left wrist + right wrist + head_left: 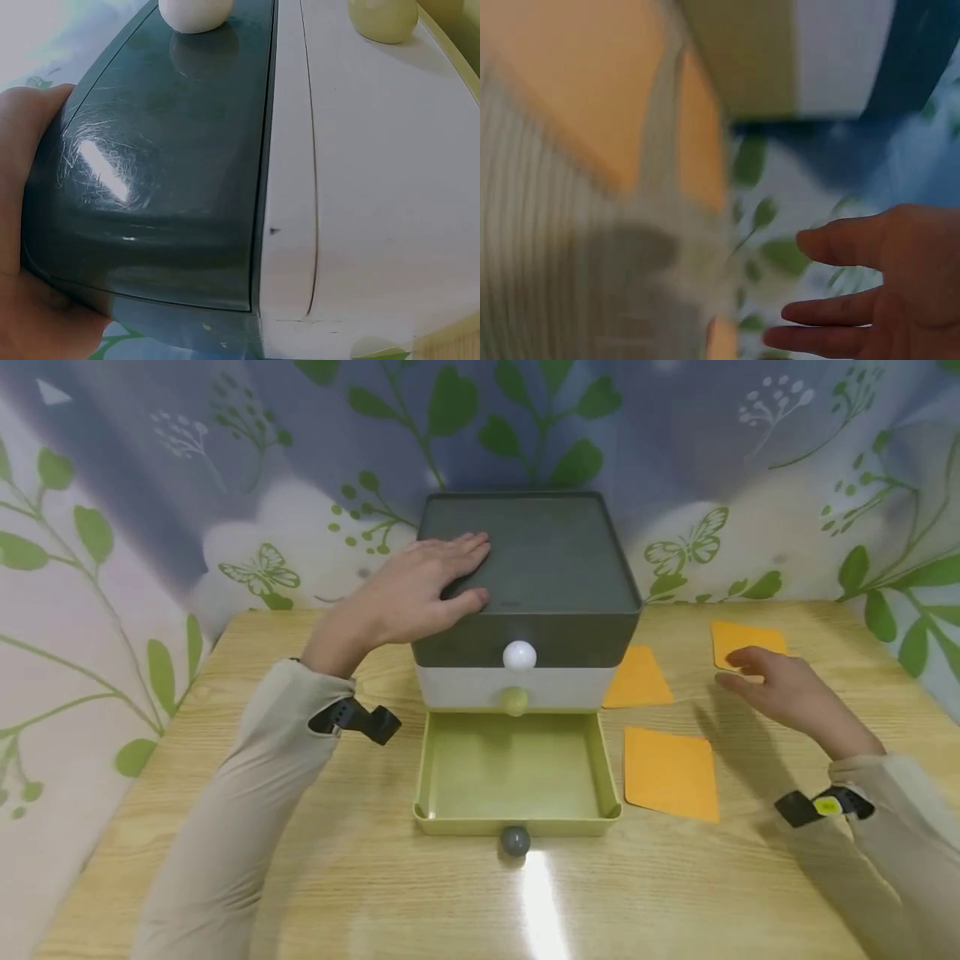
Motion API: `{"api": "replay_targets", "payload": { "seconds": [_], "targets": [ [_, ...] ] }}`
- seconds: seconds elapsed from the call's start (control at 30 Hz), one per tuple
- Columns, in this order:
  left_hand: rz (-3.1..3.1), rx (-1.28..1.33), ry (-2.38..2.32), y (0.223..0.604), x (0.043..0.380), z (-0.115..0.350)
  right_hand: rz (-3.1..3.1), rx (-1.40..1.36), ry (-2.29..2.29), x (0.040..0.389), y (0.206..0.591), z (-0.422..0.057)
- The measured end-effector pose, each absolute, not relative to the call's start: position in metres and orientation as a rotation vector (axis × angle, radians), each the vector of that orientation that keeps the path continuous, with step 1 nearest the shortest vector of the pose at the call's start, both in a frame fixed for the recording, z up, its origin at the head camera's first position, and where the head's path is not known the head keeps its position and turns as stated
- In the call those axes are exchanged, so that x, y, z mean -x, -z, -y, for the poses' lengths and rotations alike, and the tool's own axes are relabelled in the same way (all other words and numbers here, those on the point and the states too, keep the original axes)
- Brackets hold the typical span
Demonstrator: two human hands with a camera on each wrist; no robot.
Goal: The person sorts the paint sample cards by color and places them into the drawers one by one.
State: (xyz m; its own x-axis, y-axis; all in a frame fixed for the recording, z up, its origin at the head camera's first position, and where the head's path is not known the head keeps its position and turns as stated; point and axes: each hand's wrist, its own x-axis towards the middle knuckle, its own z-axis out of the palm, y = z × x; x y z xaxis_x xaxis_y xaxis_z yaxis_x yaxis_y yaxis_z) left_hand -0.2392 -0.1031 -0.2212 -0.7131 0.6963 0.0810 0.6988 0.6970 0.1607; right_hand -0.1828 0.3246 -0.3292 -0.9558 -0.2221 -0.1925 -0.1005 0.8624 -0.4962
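My left hand (423,585) rests on the dark grey top of a small drawer box (551,556), fingers spread over its left side. In the left wrist view, part of that hand (22,210) lies against the dark upper tier. The lowest drawer, a yellow-green one (517,768), is pulled out and holds nothing visible. My right hand (798,693) hangs over the table by an orange square sheet (750,635) at the back right, fingers loosely bent. In the right wrist view, that hand (907,285) holds nothing visible.
Two more orange sheets lie right of the box: one (671,772) beside the open drawer, another (641,677) partly hidden by the box. A white knob (519,656), a green knob (514,701) and a grey knob (515,841) stick out in front. Leaf-patterned cloth (300,485) backs the wooden table.
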Motion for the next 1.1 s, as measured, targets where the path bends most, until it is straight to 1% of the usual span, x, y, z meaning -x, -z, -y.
{"api": "replay_targets", "payload": {
  "seconds": [0.1,0.23,0.37,0.53,0.73,0.87,0.97,1.1],
  "targets": [
    [2.891,1.184,0.283,0.220,0.239,0.105,-2.772,0.183,0.525,0.206,0.342,-0.349],
    [2.892,1.201,0.301,0.223,0.239,0.101,-2.762,0.203,0.490,0.212,0.360,-0.368],
    [2.889,1.207,0.312,0.225,0.240,0.100,-2.725,0.241,0.520,0.209,0.370,-0.372],
    [2.875,1.200,0.307,0.223,0.241,0.103,-2.741,0.277,0.495,0.202,0.370,-0.362],
    [2.860,1.187,0.308,0.218,0.241,0.106,-2.805,0.322,0.378,0.175,0.359,-0.332],
    [2.876,1.175,0.307,0.217,0.241,0.107,-2.837,0.366,0.365,0.163,0.353,-0.324],
    [2.884,1.167,0.301,0.219,0.241,0.107,-2.885,0.395,0.347,0.166,0.351,-0.330],
    [2.891,1.165,0.288,0.220,0.241,0.106,-2.878,0.358,0.327,0.175,0.356,-0.345]
  ]
}}
